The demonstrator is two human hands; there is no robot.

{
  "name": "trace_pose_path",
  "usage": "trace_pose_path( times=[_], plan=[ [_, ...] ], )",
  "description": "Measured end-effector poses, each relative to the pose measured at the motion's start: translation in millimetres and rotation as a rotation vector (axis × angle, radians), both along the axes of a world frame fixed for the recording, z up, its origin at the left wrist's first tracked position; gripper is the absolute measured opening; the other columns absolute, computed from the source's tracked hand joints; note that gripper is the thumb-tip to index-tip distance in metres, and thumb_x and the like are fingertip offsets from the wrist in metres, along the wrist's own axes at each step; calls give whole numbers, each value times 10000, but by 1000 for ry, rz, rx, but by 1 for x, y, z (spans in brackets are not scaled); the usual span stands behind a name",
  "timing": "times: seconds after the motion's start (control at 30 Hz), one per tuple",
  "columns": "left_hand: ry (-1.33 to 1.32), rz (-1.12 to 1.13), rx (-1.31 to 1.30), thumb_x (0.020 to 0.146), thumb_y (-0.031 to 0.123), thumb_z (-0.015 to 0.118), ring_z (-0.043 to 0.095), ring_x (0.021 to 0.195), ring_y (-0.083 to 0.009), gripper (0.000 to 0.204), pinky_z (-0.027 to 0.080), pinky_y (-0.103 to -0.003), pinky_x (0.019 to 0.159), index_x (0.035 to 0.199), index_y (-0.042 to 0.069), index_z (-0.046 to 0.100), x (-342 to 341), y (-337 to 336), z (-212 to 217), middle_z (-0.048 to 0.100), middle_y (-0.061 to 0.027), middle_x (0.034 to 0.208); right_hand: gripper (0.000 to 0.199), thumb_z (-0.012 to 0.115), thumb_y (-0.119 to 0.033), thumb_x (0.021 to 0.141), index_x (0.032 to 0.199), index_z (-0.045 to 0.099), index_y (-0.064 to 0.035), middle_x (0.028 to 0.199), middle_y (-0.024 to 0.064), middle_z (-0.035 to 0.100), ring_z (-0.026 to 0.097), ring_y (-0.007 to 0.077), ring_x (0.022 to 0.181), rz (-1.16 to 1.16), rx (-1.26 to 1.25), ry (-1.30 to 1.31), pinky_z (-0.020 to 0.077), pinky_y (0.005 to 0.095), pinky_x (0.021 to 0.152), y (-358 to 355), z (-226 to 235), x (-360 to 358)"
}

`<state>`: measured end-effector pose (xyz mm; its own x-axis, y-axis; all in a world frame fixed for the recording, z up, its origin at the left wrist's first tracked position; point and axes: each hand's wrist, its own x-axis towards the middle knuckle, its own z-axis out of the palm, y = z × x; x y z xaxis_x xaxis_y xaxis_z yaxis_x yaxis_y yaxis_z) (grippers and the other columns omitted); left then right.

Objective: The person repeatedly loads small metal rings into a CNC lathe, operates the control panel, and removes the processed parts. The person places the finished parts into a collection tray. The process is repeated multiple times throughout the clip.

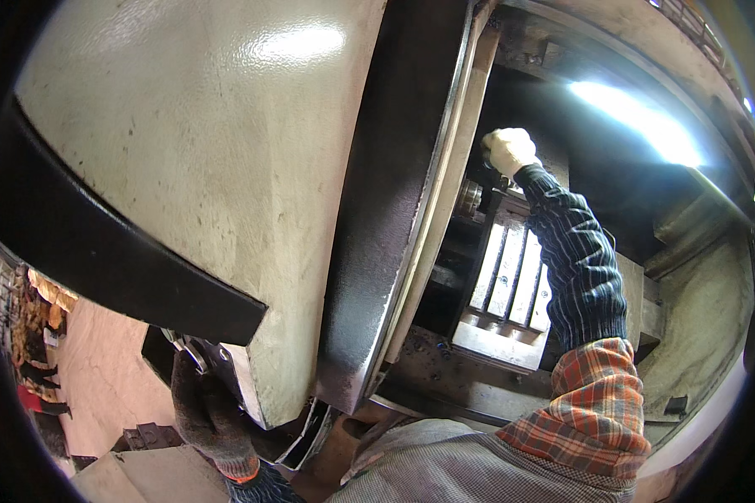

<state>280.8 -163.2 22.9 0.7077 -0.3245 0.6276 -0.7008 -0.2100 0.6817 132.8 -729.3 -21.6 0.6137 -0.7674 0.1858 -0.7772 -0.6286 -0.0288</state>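
Note:
Inside the machine's lit enclosure, my right hand in a white glove is raised above the far end of a slotted metal table. Its fingers are curled closed; whatever they hold, if anything, is hidden by the glove. Just below and left of it is a round metal part. My left hand, in a dark glove with an orange-edged cuff, is down at the lower left. Its fingertips reach a shiny metal piece beside the lower corner of the pale machine panel. Shadow hides how those fingers are set.
A bright tube lamp lights the enclosure at the upper right. A dark upright edge separates the pale panel from the opening. Black trim runs along the panel. Beyond it at left are pinkish floor and cluttered goods.

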Motion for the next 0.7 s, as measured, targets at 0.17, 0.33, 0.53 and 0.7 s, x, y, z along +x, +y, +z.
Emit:
trace_pose_path(
  times=[0.17,0.33,0.53,0.7],
  plan=[
    [57,16,-17,950,85,442,593,1011,-201,426,474,-298,842,1340,-70,520,-1,-4,-1,563,-162,1347,585,658,-207,833,1389,514,-98,1181,218,640,623,346,1099,166,-41,-282,501,413,932,41,7,-35],
    [-66,41,147,947,75,456,605,1067,-218,420,482,-301,879,1332,-77,527,3,4,7,590,-177,1317,443,501,-323,1010,1351,490,-41,1148,156,593,619,246,913,158,858,-910,528,357,855,102,-19,-78],
    [-114,59,159,942,79,485,615,1110,-240,449,491,-334,941,1355,-98,485,13,11,-5,600,-196,1292,495,508,88,917,1396,409,14,1359,201,472,572,308,1184,142,1714,-1567,497,386,1060,163,-53,-109],
    [29,-87,184,920,72,526,634,1078,-237,471,495,-334,939,1365,-76,488,19,15,7,620,-180,1262,497,582,-4,931,1400,418,22,1330,195,536,565,283,1218,261,1684,-1565,511,369,1038,201,-52,-118]
  ],
)
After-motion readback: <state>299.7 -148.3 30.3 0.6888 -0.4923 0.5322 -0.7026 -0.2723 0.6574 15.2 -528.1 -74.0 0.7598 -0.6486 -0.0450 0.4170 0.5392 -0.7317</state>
